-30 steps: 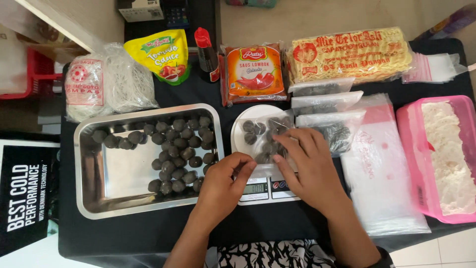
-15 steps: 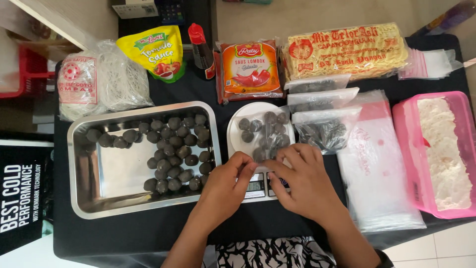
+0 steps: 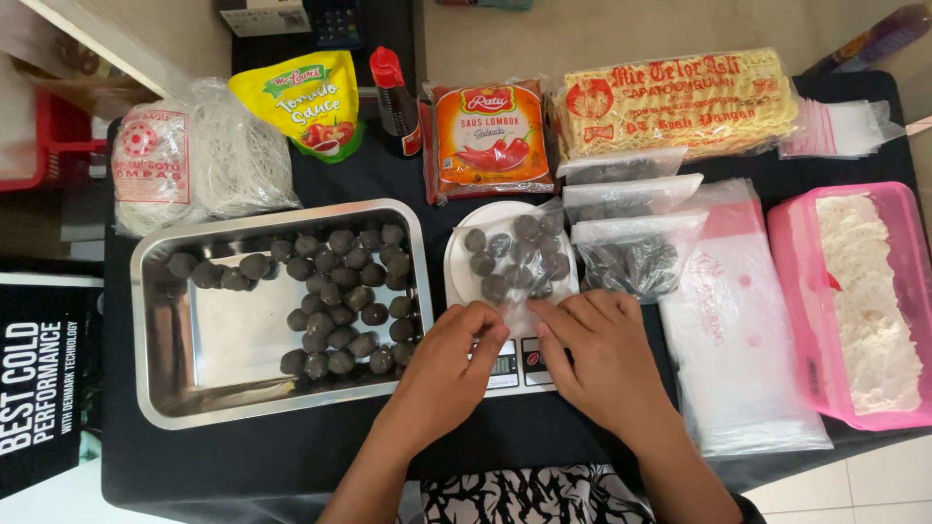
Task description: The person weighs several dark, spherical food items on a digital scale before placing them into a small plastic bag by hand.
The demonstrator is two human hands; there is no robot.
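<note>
At the centre of the frame a clear plastic bag of dark round balls (image 3: 515, 264) lies on a white round plate (image 3: 464, 254) set on a small digital kitchen scale (image 3: 512, 364), most of which is hidden under the plate and the hands. The left hand (image 3: 449, 374) pinches the bag's near edge between thumb and curled fingers; the right hand (image 3: 602, 359) does the same just beside it, fingers bent, thumb tucked out of sight. The bag's mouth is too glossy to tell whether it is sealed.

To the right, three filled clear bags (image 3: 626, 218) overlap one another, their contents blurred by the plastic. Left of centre, a shiny rectangular metal tray (image 3: 223, 340) holds loose dark balls (image 3: 345, 301). A pink plastic tub of white flour (image 3: 854, 301) is cut off at the right edge.

Compared with half a second ago, both hands sit slightly lower and closer together at the bag's edge, and the balls on the plate are less covered.
</note>
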